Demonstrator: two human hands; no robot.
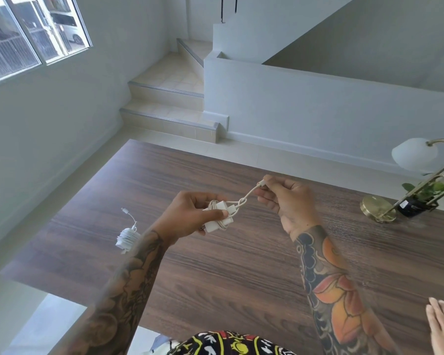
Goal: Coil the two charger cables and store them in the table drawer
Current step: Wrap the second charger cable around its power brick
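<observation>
A: Charger cables: two are showing. The first charger (128, 235) is lying on the left part of the bench (241, 265), its cord already wound round the white plug block, with a short tail and connector sticking up and away from the viewer. The second charger (219, 216) is being held in the air above the middle of the bench.

B: How are the hands engaging it?

A: The left hand (187, 216) is gripping the plug block, thumb pressing across its top, fingers curling beneath. The right hand (285, 198) is pinching the connector end of the cord (249, 194) between thumb and fingertips. Both are closed on the same charger.

B: Which way is the piece pointing?

A: The free cord is running from the block up and to the right toward the right hand, nearly taut, with a small loop or knot sitting just beside the block. The block's long axis is lying roughly across the view, tilting slightly.

B: And progress?

A: Judging by the layout, one cable is finished, and the second is nearing the end of its wrapping, with only the tail left to tuck or tie. Storing both is still to come; no drawer is showing here. A lamp (420, 170) and a small plant (420, 198) are standing at the far right.
</observation>
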